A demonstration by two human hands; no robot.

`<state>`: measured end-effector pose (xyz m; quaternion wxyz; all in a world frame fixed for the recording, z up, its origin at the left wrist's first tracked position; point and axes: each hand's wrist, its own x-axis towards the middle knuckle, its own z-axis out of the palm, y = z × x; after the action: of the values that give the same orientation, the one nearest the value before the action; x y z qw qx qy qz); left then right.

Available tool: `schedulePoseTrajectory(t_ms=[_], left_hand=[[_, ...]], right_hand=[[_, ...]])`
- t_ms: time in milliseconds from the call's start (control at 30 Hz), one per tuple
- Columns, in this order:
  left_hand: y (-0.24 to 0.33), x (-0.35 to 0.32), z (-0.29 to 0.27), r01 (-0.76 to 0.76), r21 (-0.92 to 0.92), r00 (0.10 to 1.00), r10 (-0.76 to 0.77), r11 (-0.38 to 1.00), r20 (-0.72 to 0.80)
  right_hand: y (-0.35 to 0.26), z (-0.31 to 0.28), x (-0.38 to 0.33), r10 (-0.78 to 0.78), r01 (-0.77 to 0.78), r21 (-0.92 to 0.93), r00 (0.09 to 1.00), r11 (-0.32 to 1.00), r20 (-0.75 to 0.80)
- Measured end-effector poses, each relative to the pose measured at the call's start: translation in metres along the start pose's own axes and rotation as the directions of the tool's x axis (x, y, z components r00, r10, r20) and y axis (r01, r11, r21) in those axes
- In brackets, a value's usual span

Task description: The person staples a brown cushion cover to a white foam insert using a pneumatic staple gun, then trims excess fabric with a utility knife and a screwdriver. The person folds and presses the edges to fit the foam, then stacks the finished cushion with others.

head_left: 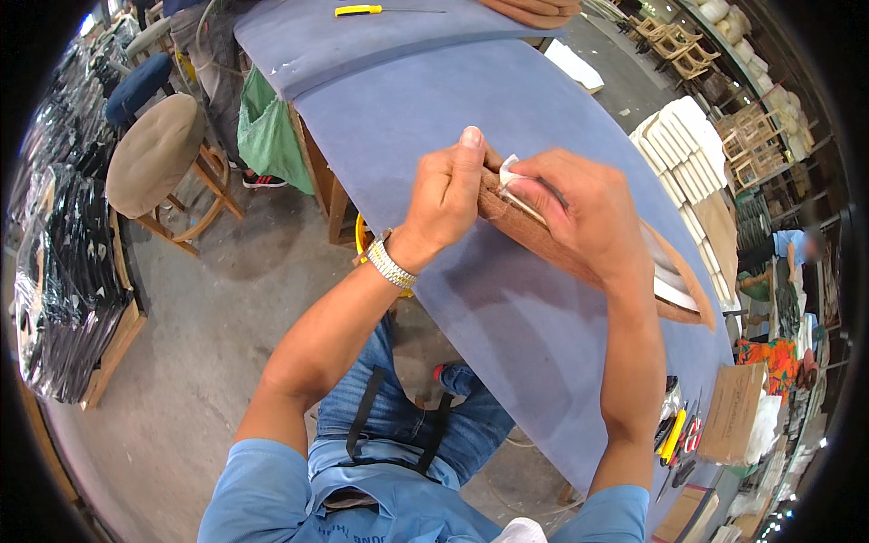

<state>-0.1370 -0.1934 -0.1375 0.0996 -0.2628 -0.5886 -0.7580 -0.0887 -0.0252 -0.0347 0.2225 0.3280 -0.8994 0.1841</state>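
Above the blue tabletop I hold a long, curved brown upholstered piece (534, 237), with a pale white inside showing at its far right end. My left hand (444, 195) is closed round its left end, thumb pointing up, a metal watch on the wrist. My right hand (579, 213) bends over the piece's open edge, fingers pinched on a small white scrap (509, 169) that sticks out by the thumb. Whether the scrap is cloth or padding I cannot tell. The right hand covers the middle of the piece.
A yellow-handled screwdriver (360, 10) and stacked brown pieces (534, 11) lie at the table's far end. Yellow and red-handled tools (673, 436) and a cardboard box (731, 412) are at right. A round stool (158, 149) stands left, near another person's legs (210, 72).
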Motion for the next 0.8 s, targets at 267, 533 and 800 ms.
schedulePoseTrajectory(t_ms=[267,533,800], left_hand=[[-0.005,-0.009,-0.002,-0.177,0.029,0.984,0.177,0.984,-0.004],[-0.005,-0.002,-0.002,-0.09,-0.008,0.995,0.09,0.996,-0.037],[0.0,0.009,-0.001,-0.005,-0.021,1.0,0.006,1.0,0.028]], right_hand=[[-0.01,0.016,-0.005,-0.007,0.0,-0.083,0.995,0.997,-0.095],[0.006,-0.003,0.005,-0.058,0.054,0.069,0.996,0.996,0.066],[0.004,-0.025,0.022,-0.368,0.412,-0.245,0.906,0.877,0.207]])
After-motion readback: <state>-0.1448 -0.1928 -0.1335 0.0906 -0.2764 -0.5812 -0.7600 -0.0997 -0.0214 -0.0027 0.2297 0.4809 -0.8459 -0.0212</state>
